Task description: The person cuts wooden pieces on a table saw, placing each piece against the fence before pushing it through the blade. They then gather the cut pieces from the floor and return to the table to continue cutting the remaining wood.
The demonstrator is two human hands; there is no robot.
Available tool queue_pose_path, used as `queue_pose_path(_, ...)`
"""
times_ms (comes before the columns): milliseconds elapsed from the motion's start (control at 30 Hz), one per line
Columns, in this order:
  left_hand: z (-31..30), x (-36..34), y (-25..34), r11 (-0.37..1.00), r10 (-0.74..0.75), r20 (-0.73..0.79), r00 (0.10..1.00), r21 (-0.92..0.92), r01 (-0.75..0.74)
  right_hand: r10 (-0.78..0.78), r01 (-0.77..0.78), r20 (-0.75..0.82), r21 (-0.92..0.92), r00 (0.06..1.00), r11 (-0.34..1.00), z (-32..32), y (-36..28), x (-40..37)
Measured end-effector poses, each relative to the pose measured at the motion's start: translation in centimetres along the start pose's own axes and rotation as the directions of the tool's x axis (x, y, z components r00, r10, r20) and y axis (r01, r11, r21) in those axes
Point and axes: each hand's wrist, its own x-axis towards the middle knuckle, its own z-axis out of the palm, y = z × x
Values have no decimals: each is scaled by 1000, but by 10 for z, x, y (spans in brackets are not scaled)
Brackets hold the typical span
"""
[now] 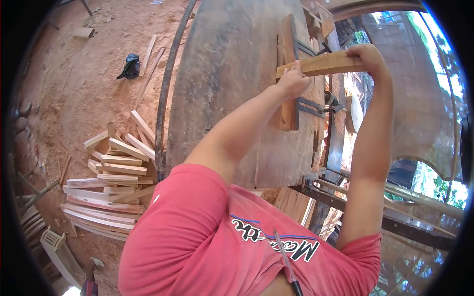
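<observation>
A squared wooden piece (331, 64) lies across the far right part of the worktable, its left end against an upright wooden guide board (290, 111). My right hand (368, 56) is wrapped round the right end of the piece. Near the other end, my left hand (295, 83) holds the piece from the near side, with a finger laid over it. Dark metal brackets (310, 106) stand behind the guide board on its right. The underside of the piece and some of my fingertips are hidden.
The broad, worn tabletop (222, 64) spreads to the left of the guide. A stack of cut wood strips (113, 182) lies on the dirt floor at left, with a black bag (130, 66) farther off. A metal rail frame (395, 222) runs at lower right. A pen (284, 251) hangs at my shirt.
</observation>
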Motion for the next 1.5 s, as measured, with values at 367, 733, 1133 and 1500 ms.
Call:
queue_pose_path(367, 17, -81, -12, 989, 86, 75, 993, 117, -94, 221, -209, -41, 204, 974, 956, 85, 8, -192)
queue_pose_path(733, 31, -227, 7, 561, 821, 76, 566, 83, -824, 338, -199, -37, 748, 940, 633, 154, -8, -415)
queue_pose_path(1133, 27, -211, -6, 954, -296, -18, 955, -58, 295, 214, -141, -271, 266, 939, 954, 327, 32, -379)
queue_pose_path(1500, 53, -212, -51, 911, 88, 282, 955, 365, -191, 187, -185, -99, 37, 977, 982, 320, 43, -379)
